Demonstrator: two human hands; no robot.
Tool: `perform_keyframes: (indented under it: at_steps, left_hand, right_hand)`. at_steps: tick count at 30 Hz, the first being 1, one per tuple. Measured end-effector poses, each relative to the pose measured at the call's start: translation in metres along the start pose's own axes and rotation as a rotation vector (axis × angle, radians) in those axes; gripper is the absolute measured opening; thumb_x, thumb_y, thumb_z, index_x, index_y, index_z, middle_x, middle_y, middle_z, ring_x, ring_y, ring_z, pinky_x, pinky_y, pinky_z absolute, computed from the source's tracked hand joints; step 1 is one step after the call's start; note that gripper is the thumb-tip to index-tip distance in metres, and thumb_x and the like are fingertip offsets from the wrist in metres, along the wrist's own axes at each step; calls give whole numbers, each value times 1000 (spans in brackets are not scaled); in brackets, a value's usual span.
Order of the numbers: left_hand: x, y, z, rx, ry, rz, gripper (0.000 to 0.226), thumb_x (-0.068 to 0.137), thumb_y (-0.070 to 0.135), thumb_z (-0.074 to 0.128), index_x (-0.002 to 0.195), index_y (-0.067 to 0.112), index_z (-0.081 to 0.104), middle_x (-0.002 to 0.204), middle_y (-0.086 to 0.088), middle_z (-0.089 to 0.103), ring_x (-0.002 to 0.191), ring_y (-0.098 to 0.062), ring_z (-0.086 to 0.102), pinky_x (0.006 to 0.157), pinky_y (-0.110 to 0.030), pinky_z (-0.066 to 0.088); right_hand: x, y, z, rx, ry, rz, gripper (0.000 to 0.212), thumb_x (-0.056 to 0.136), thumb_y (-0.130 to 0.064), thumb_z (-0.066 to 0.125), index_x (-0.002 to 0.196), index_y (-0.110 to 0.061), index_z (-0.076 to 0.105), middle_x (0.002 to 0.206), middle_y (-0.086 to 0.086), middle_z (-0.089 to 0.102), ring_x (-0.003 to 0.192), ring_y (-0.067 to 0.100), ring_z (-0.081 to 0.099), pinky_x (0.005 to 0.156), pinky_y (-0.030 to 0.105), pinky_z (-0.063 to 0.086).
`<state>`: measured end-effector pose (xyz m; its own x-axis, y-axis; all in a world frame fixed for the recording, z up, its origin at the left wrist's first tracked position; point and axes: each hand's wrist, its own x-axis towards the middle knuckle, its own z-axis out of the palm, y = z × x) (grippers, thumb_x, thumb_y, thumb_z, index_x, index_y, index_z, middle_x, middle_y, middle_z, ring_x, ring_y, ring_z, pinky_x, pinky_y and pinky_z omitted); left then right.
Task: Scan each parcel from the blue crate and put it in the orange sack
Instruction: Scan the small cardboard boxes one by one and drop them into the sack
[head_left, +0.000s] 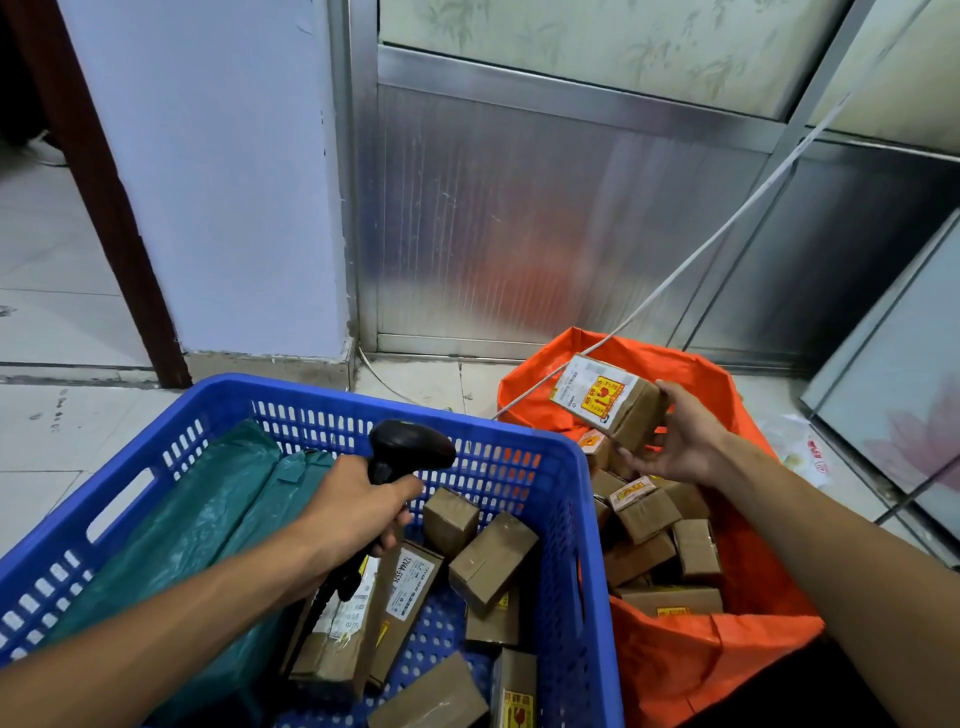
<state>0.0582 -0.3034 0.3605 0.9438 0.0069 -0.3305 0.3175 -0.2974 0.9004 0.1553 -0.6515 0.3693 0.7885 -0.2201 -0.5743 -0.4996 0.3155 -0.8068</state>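
— Gripped between the thumb and fingertips of the right hand (680, 441), a small brown cardboard parcel with a white label and a red-and-yellow sticker (610, 402) is held above the mouth of the orange woven sack (727, 654). A black handheld barcode scanner (410, 449) is clasped by its handle in the left hand (358, 512), over the blue perforated plastic crate (582, 519).

— What is left to be done?

— More brown cardboard parcels (493, 558) are seen on the crate floor beside a folded green plastic bag (197, 525); others (644, 506) are already piled in the sack. The task is judged well under way but unfinished.

— What could go wrong?

— The parcel is pinched at one corner only, so it could be lost early and knocked off the heap inside. A white cable (727, 228) is stretched slantwise from the wall to the sack's rim and could be snagged by the parcel or the wrist. The scanner's cord, trailing among the crate's parcels, could be caught when the next one is lifted.

— And room to move?

— The crate wall and the sack are pressed together, so the crossing is short. Open space is left above the sack's mouth, while the far side is closed off by the metal wall panel (519, 208).
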Motion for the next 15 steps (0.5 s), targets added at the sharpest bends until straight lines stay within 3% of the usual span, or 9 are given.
perform_keyframes:
  at_steps: [4, 8, 12, 15]
  left_hand:
    - [1, -3, 3, 27, -3, -6, 15, 96, 11, 64, 83, 4, 65, 59, -5, 62, 44, -15, 52, 47, -27, 45]
    - [2, -5, 4, 45, -8, -9, 15, 96, 13, 64, 88, 0, 67, 60, -5, 62, 45, -15, 53, 47, -27, 46]
    - [2, -6, 6, 64, -8, -11, 16, 97, 14, 64, 86, 1, 67, 59, -4, 62, 44, -14, 53, 46, -27, 46]
    - [3, -6, 8, 79, 4, -14, 19, 96, 12, 64, 79, 3, 65, 56, -3, 61, 42, -13, 52, 44, -25, 44]
  right_hand:
    - [3, -4, -30, 48, 112, -23, 36, 95, -45, 55, 114, -15, 53, 116, 16, 54, 107, 35, 56, 67, 51, 56]
    - [1, -3, -56, -72, 247, -16, 24, 97, -38, 54, 94, -15, 52, 97, 12, 49, 84, 29, 52, 66, 52, 50]
    - [5, 7, -81, -231, 388, 24, 25, 93, -37, 60, 107, -16, 54, 94, 15, 56, 75, 30, 56, 80, 51, 49]
    - [9, 14, -95, -317, 464, 4, 32, 91, -34, 65, 113, -12, 57, 101, 19, 61, 71, 32, 58, 70, 45, 50]
